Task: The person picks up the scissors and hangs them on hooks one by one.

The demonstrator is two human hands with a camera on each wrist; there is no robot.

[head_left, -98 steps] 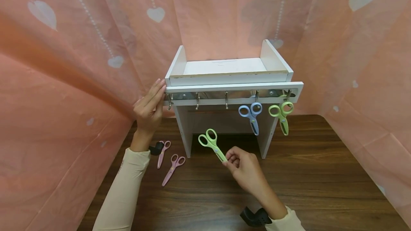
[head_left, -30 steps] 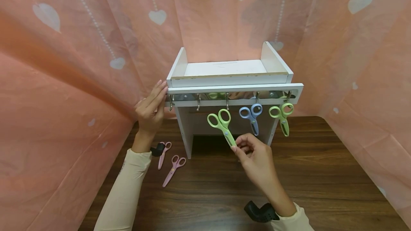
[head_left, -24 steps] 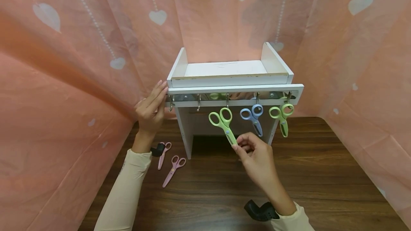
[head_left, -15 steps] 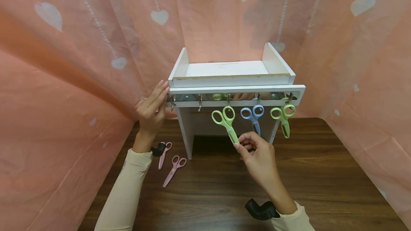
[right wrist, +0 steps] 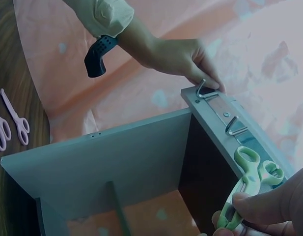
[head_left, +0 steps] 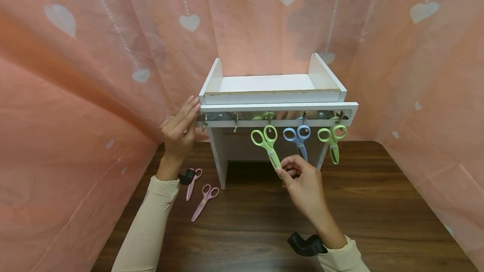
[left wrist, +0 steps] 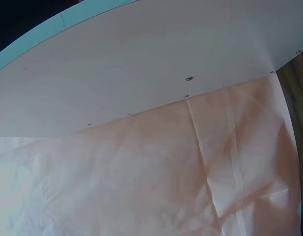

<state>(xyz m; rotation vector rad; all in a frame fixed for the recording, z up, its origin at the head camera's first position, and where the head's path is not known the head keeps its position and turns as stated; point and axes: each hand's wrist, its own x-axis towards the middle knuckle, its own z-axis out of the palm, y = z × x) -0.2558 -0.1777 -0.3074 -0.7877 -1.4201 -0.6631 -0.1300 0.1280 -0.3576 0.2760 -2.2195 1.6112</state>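
In the head view my right hand (head_left: 304, 181) pinches the blade end of green scissors (head_left: 269, 146) between thumb and fingers. Their handles point up, and the right-hand loop lies at the tip of the middle hook (head_left: 269, 117); in the right wrist view the hook shows through a loop (right wrist: 272, 172). My left hand (head_left: 177, 131) rests with straight fingers against the left end of the white hook rail (head_left: 249, 107). Blue scissors (head_left: 297, 137) and another green pair (head_left: 332, 139) hang from the two hooks to the right.
The rail runs along the front of a white shelf unit (head_left: 215, 154) standing on the dark wooden table (head_left: 257, 230). Two hooks at the left carry nothing. Two pink scissors (head_left: 204, 203) lie on the table beneath my left forearm. Pink curtain (head_left: 94, 137) surrounds the table.
My right hand has raised the green scissors from below the rail up to the middle hook, bringing one loop onto its tip. The left hand has stayed at the rail's end.
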